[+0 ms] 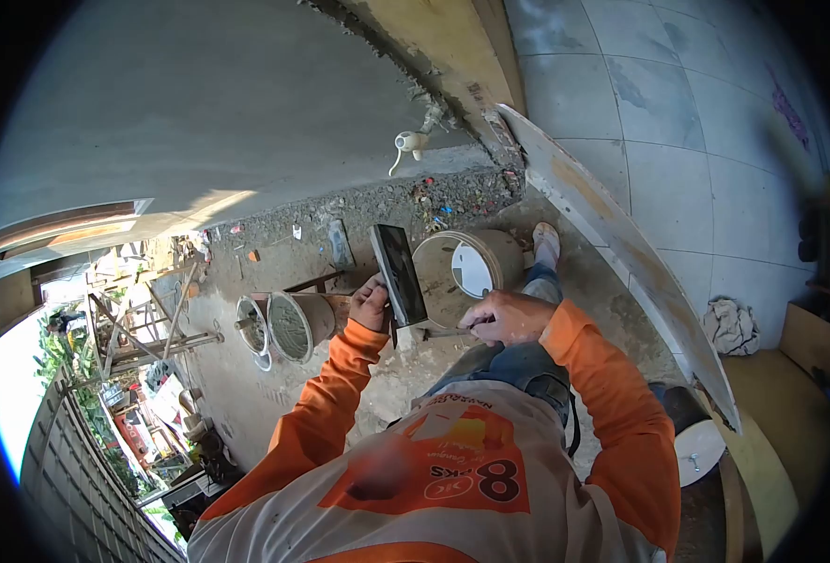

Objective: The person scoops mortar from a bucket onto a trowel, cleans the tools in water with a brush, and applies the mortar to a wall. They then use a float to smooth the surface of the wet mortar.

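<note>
My left hand [370, 302] is closed on a dark rectangular plastering float [402, 274], held on edge in front of my body with its flat black face turned to the right. To the right, my right hand [507, 317] has its fingers curled in above my thigh. A thin strip shows just left of those fingers, but I cannot make out what they hold. Beyond both hands stands a large pale bucket [504, 258], its inside bright with what looks like reflecting liquid.
Left of me are a bucket of grey mortar [295, 330] and a smaller bucket [249, 314]. A grey plastered wall [246, 103] rises ahead, with rubble [462, 197] at its foot. A curved board [612, 225] leans on the right, beside floor tiles [668, 178] and a crumpled cloth [731, 327].
</note>
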The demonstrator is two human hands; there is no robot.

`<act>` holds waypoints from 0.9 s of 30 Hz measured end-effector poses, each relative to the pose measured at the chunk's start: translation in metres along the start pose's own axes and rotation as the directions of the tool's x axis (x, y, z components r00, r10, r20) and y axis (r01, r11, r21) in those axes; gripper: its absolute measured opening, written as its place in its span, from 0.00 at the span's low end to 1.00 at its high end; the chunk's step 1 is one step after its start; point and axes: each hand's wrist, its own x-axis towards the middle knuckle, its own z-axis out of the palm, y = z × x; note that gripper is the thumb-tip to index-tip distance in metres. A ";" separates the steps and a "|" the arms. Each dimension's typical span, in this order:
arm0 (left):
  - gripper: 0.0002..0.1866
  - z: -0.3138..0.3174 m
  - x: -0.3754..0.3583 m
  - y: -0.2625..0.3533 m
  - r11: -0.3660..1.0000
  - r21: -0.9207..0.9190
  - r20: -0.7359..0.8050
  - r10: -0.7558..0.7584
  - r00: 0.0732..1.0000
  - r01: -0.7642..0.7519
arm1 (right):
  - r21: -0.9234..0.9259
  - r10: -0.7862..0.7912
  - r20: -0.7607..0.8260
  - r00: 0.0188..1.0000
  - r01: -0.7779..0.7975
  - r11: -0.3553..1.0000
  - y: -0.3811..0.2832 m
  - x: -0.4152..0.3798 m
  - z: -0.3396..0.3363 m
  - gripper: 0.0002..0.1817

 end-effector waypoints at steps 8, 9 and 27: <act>0.29 -0.025 -0.018 -0.054 0.935 -0.303 -0.192 -0.249 0.949 0.184 | 0.836 0.136 -0.376 0.917 0.272 0.478 0.135 0.053 -0.048 0.15; 0.28 -0.036 -0.027 -0.070 0.933 -0.289 -0.248 -0.287 0.925 0.212 | 0.791 0.184 -0.546 0.818 0.430 0.436 0.149 0.076 -0.055 0.15; 0.22 -0.119 -0.137 -0.265 0.412 -0.749 0.048 -0.748 0.662 0.519 | 0.226 0.384 -0.923 -0.004 0.803 0.552 0.262 0.401 -0.099 0.27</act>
